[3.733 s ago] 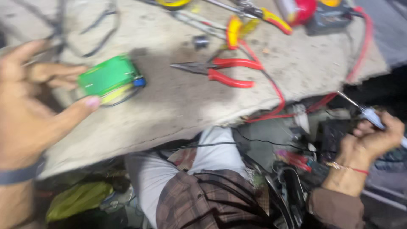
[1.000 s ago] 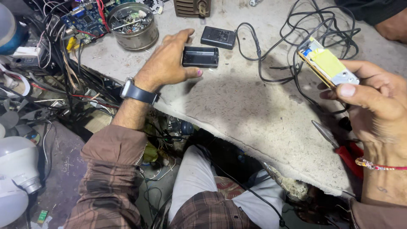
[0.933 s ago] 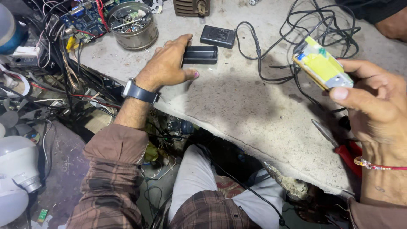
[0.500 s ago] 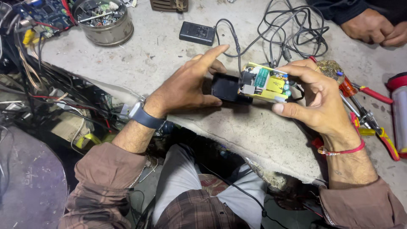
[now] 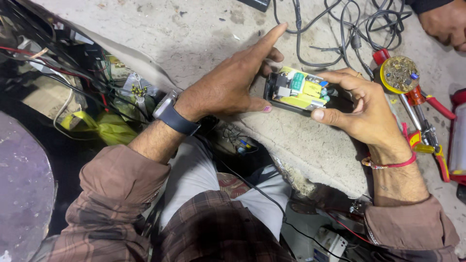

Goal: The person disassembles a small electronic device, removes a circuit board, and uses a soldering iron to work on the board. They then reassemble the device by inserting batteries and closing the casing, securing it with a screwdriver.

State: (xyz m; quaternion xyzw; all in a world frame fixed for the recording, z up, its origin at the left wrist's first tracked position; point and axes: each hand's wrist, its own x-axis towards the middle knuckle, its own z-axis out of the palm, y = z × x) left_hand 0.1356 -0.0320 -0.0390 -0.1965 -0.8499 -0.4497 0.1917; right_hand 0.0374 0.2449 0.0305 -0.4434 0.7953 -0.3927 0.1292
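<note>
Two hands are what I work with now, and both meet on one small thing near the front edge of the grey, rough tabletop. Largest under me is this tabletop, with its broken edge running down to the right. My left hand lies across it; the forefinger is stretched out straight and points away from me, the thumb presses on the near side of a black case, and the other fingers are bent behind this case. My right hand closes on the same case from the other side, thumb on the near edge and fingers curled over the far end. Inside the case sits a small circuit board with yellow and green parts, open to view. A dark watch is on my left wrist, a red thread on the right wrist. Behind the case a bundle of black cables lies on the tabletop. Just right of my right hand stand a round tin with a yellow rim and pliers with red and yellow handles. At the top right corner another person's hand rests on the tabletop, well apart from mine.
</note>
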